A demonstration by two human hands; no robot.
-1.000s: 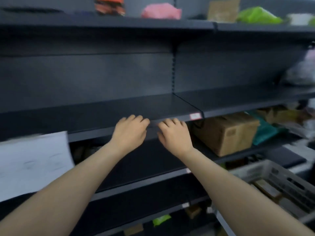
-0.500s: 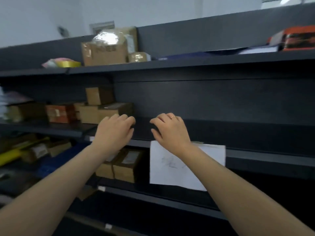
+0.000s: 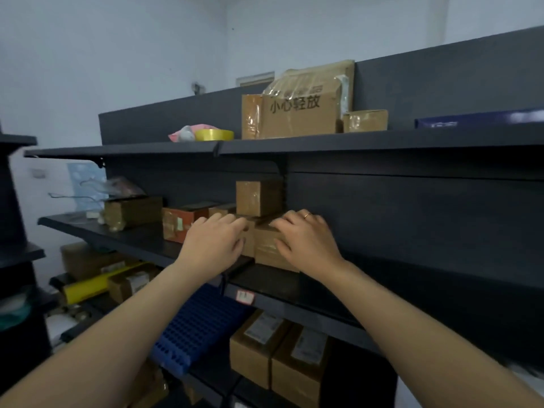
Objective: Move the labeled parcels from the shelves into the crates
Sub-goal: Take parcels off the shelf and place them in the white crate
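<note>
Both hands reach to the middle shelf (image 3: 138,241). A low taped cardboard parcel (image 3: 266,250) lies there between them. My left hand (image 3: 213,245) has loosely bent fingers at the parcel's left end, and my right hand (image 3: 307,240), wearing a ring, lays its fingers over the right top edge. Neither hand plainly grips it. A smaller brown parcel (image 3: 257,197) stands just behind and above. Left along the shelf sit an orange-brown parcel (image 3: 176,225) and a dark taped box (image 3: 132,212). No crate is in view.
The top shelf (image 3: 294,142) carries a large printed carton (image 3: 297,113), a small box (image 3: 365,120) and a yellow tape roll (image 3: 214,134). Below are two labeled boxes (image 3: 279,348), a blue plastic grid (image 3: 194,328) and a yellow roll (image 3: 88,287). Another dark rack (image 3: 17,251) stands left.
The view has swung left along the shelves, from a bare shelf to the stacked parcels. Both hands kept their raised pose and now lie at the low parcel.
</note>
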